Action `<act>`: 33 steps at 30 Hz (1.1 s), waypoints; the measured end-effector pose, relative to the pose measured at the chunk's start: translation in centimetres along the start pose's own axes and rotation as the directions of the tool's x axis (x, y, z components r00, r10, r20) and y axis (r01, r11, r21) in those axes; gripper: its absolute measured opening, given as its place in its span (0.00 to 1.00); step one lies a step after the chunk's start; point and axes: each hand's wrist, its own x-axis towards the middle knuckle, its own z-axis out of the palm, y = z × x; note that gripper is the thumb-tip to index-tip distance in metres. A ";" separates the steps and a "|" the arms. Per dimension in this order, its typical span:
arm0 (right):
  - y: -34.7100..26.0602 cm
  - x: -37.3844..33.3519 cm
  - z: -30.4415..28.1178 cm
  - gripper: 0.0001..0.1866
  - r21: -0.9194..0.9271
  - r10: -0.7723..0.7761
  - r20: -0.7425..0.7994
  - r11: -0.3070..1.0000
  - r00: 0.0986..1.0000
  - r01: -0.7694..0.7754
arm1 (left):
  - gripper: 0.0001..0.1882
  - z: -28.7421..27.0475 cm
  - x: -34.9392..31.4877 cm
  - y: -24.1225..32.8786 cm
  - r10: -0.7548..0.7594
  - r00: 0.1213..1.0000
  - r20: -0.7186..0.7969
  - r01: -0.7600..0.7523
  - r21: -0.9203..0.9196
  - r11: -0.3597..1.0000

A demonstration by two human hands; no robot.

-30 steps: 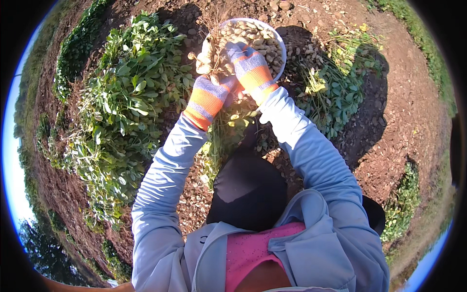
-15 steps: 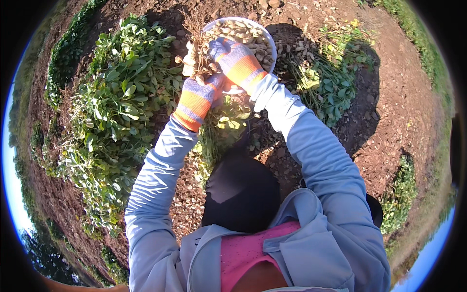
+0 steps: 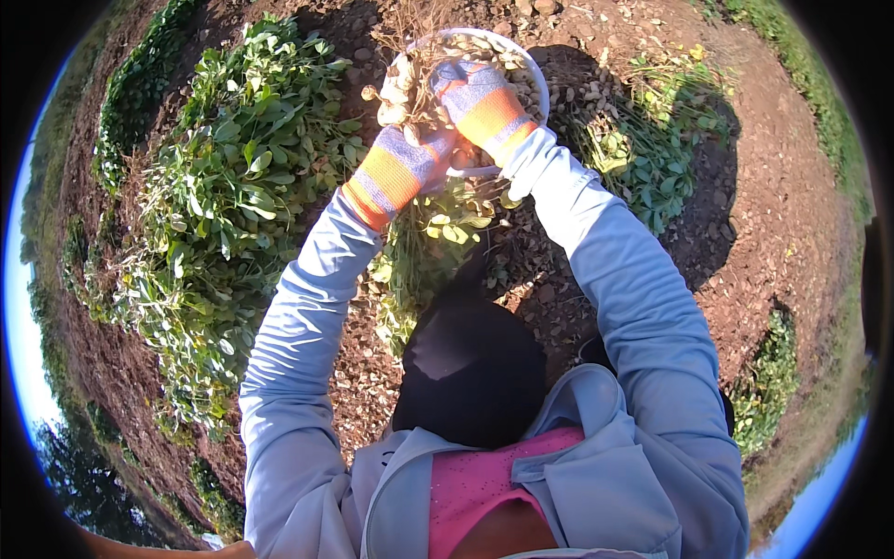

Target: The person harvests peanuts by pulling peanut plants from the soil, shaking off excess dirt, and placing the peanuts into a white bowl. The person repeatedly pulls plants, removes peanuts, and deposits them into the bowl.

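Both my hands wear knitted gloves banded in orange and purple. My left hand (image 3: 399,170) is closed around the base of a peanut plant (image 3: 400,91), whose dry roots and clustered pods point up and away from me. The plant's leafy stems (image 3: 445,216) hang below that hand. Against the pods, my right hand (image 3: 482,104) is closed with its fingers curled in among them; the fingertips are partly hidden. Just beyond and beneath both hands stands a white-rimmed bucket (image 3: 543,86) holding many loose peanuts (image 3: 514,67).
A large heap of pulled green plants (image 3: 223,196) lies to the left. More plants (image 3: 647,158) rest right of the bucket, with loose peanuts (image 3: 582,98) near them. My dark-clad knee (image 3: 470,368) is close below my hands. Brown soil (image 3: 778,177) stretches to the right.
Both hands and the peanut plant have shifted slightly to the right in view, as have the bucket and surroundings. My right hand stays at the pods, its fingers a little more tucked in.
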 end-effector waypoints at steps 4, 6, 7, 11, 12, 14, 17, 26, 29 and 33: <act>0.0 1.5 -0.9 0.09 -0.438 -0.415 0.075 0.803 0.907 0.404 | 0.06 -0.3 0.2 2.4 -0.160 0.987 -0.013 0.154 -0.184 0.971; 0.8 2.4 -1.4 0.09 -0.712 -0.634 0.237 0.402 0.736 0.576 | 0.06 -1.1 0.6 1.4 -0.023 1.000 0.000 0.023 -0.046 0.999; 1.0 2.7 -1.5 0.10 -0.727 -0.640 0.248 0.373 0.727 0.576 | 0.07 -1.5 0.7 1.1 0.062 0.998 0.031 -0.065 0.093 0.994; 0.7 3.0 -1.5 0.16 -0.700 -0.479 0.305 0.473 0.823 0.535 | 0.10 -2.9 1.1 1.6 0.457 0.825 0.333 -0.537 0.714 0.449; 2.2 3.6 -0.9 0.16 -0.679 -0.459 0.286 0.522 0.841 0.516 | 0.12 -2.6 1.2 2.0 0.525 0.751 0.400 -0.602 0.741 0.297; 6.1 5.1 1.0 0.16 -0.628 -0.421 0.254 0.613 0.871 0.479 | 0.15 -1.5 1.0 2.1 0.317 0.892 0.324 -0.441 0.460 0.771; 8.2 6.4 2.0 0.16 -0.473 -0.279 0.179 0.816 0.943 0.331 | 0.19 -1.7 0.4 0.8 -0.150 0.979 0.136 0.179 -0.245 0.953; 3.3 2.4 -3.2 0.16 -0.442 -0.229 -0.020 0.875 0.973 0.197 | 0.28 -4.1 0.1 -4.3 -0.111 0.976 0.189 0.155 -0.231 0.961; -0.2 0.3 -4.6 0.17 -0.384 -0.304 -0.090 0.890 0.948 0.248 | 0.32 -3.6 -0.9 -1.8 -0.115 0.981 0.159 0.167 -0.368 0.915; -0.8 -2.0 -4.3 0.17 -0.029 -0.136 0.028 0.990 0.990 0.136 | 0.33 -4.0 -1.2 -1.9 -0.096 0.988 0.120 0.137 -0.405 0.904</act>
